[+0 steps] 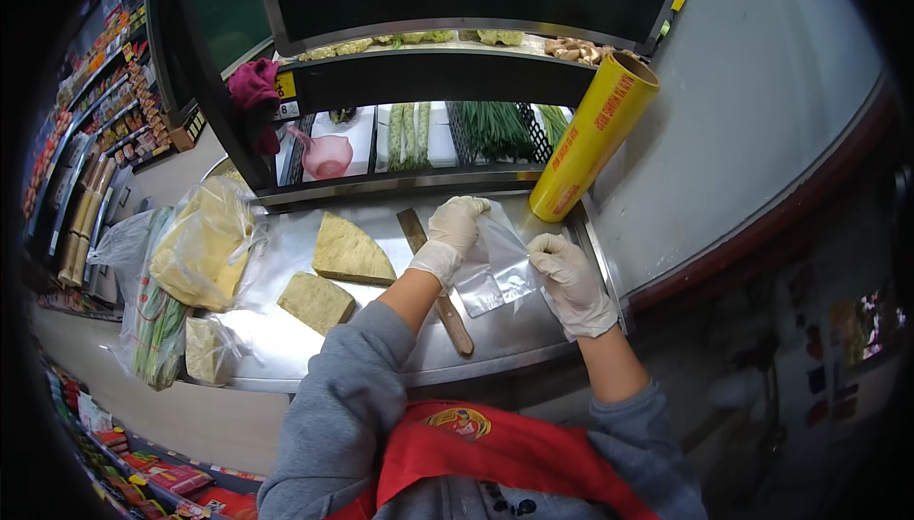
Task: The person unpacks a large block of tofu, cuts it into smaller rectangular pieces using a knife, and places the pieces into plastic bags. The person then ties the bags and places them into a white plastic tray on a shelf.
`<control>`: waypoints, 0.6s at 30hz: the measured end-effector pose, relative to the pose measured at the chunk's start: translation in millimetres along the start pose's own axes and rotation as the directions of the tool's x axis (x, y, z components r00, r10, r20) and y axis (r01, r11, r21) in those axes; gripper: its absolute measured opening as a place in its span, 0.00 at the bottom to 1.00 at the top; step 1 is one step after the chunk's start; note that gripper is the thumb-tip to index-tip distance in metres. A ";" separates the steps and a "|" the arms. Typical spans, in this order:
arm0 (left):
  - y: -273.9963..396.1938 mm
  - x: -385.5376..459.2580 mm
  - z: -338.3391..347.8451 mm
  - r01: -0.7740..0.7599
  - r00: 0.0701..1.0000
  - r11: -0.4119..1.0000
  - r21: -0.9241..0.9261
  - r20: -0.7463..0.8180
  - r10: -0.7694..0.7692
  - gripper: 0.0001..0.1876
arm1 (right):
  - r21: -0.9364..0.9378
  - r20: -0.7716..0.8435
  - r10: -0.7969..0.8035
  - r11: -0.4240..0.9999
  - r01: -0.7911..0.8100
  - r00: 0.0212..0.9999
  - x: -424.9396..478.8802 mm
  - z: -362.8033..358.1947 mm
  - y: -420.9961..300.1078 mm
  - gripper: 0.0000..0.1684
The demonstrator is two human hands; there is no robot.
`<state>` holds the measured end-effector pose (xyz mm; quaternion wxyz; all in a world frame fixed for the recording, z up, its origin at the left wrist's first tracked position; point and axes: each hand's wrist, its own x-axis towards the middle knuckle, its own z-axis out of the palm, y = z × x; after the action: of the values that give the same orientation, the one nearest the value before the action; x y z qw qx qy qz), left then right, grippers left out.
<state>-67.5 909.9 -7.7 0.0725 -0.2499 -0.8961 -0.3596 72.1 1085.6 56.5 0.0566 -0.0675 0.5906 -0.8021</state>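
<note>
Both of my hands wear thin whitish gloves. My left hand [457, 231] pinches the upper left of a clear plastic bag [496, 270]. Its right edge is gripped between the fingers of my right hand [568, 273], so the bag spans the gap over the metal counter [385, 361]. Partly under my left wrist lies a knife [453, 323] with a wooden handle. A wedge of yellowish, cake-like food [350, 248] and a blockier piece [316, 302] rest left of my left forearm. A yellow roll of cling film [593, 138] stands tilted behind my right hand.
On the counter's left are a plastic bag of yellow food [207, 248], bagged green stalks [158, 327] and a small wrapped block [206, 350]. Behind stands a vegetable rack with a pink ladle [327, 156] and a magenta cloth [255, 88]. A grey wall [742, 113] bounds the right.
</note>
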 end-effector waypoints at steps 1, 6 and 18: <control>4.5 1.5 -2.6 0.009 1.000 1.000 0.016 0.011 -0.009 0.20 | 0.030 -0.011 -0.002 1.000 0.003 1.000 -1.8 -4.0 2.7 0.04; -2.1 10.5 -5.1 0.315 0.945 0.909 -0.272 0.172 -0.276 0.19 | 0.113 -0.158 -0.045 0.992 0.064 0.986 -5.8 1.8 0.1 0.05; -5.6 7.9 -21.6 0.363 0.900 0.918 -0.161 0.316 -0.300 0.13 | -0.805 -0.047 -0.623 0.487 0.340 0.781 -0.1 9.6 20.4 0.43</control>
<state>-78.2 894.9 7.1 -0.1472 -0.1483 -0.8822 -0.4219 74.2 1070.6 39.8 -0.3085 -0.1136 0.8258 -0.4583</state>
